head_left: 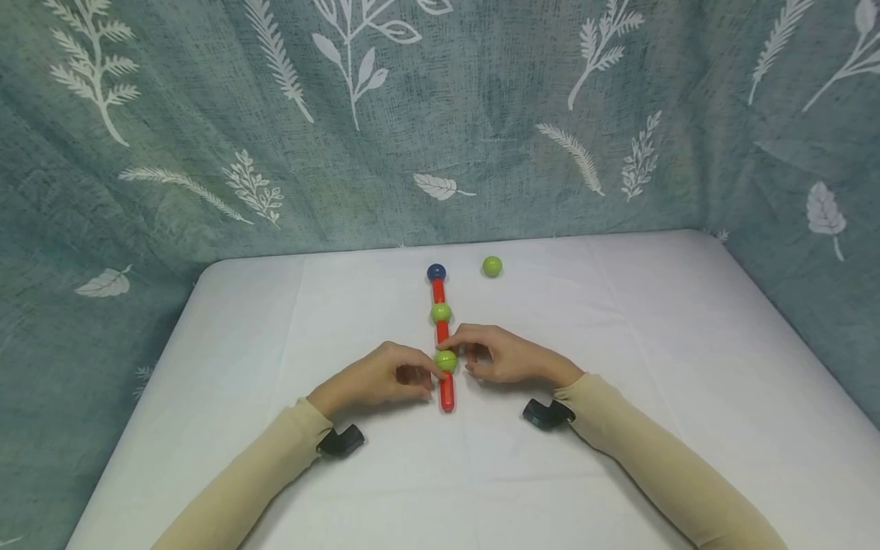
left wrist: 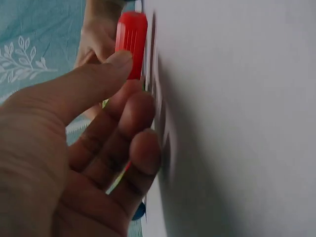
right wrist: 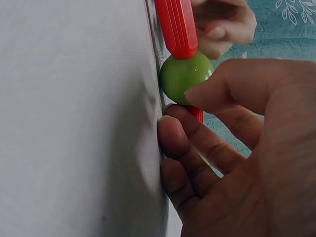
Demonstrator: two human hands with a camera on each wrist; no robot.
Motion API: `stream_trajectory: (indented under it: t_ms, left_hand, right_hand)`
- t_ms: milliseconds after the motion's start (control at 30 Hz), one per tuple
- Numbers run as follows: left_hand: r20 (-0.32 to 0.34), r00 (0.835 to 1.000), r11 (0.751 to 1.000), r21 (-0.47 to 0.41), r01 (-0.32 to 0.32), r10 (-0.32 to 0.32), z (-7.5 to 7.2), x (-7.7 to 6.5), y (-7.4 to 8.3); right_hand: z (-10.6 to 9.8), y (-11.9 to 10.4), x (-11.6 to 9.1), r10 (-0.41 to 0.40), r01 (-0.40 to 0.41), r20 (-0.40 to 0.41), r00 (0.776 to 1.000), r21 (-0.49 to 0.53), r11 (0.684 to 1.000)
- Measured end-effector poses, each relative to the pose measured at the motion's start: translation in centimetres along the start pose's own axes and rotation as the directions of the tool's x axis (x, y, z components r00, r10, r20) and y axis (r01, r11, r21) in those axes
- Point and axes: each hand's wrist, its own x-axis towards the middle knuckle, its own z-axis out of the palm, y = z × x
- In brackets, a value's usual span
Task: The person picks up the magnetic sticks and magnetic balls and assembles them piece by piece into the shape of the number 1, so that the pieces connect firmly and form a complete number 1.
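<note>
A straight chain of red rods and balls lies on the table: a blue ball (head_left: pixel 436 272) at the far end, then a green ball (head_left: pixel 441 312), the nearest green ball (head_left: pixel 445 360) and a near red rod (head_left: pixel 448 393). My left hand (head_left: pixel 392 373) reaches the near rod from the left; its index fingertip meets the rod beside the nearest ball, the thumb lower and slightly apart. From the right comes my right hand (head_left: pixel 505 355), index fingertip at the middle red rod (head_left: pixel 442 332), thumb beside the nearest ball with a small gap. Both hands have loosely bent fingers.
A loose green ball (head_left: pixel 492 266) lies near the far edge, right of the chain. White cloth covers the table (head_left: pixel 584 298). Behind it hangs a teal curtain (head_left: pixel 481 114) with white leaf prints. Small dark wrist devices (head_left: pixel 548 413) sit under both sleeves.
</note>
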Motion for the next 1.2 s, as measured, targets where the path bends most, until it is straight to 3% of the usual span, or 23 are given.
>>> stream_trajectory:
  t_ms: [133, 433, 633, 933, 1200]
  left_hand:
    - [0.051, 0.998, 1.000, 0.015, -0.022, 0.022, 0.6, 0.2, 0.4]
    - [0.100, 0.995, 0.991, 0.131, -0.015, 0.002, 1.4, 0.7, 1.1]
    - [0.091, 0.996, 0.988, 0.154, 0.004, -0.018, 1.8, 0.9, 1.3]
    - [0.070, 0.998, 0.992, 0.127, -0.020, 0.011, 2.0, 0.9, 1.1]
    - [0.060, 0.998, 0.993, 0.110, -0.033, 0.027, 1.9, 0.8, 1.1]
  right_hand:
    - [0.0, 0.0, 0.0, -0.016, 0.016, 0.004, 1.000, -0.003, 1.000]
    - [0.0, 0.1, 0.0, -0.008, 0.008, 0.007, 1.000, -0.003, 1.000]
    - [0.0, 0.0, -0.1, 0.007, -0.007, 0.008, 1.000, 0.000, 1.000]
    - [-0.1, -1.5, 0.0, 0.030, -0.030, 0.005, 1.000, 0.017, 0.999]
    - [0.1, -0.1, 0.1, 0.014, -0.014, 0.002, 1.000, 0.000, 1.000]
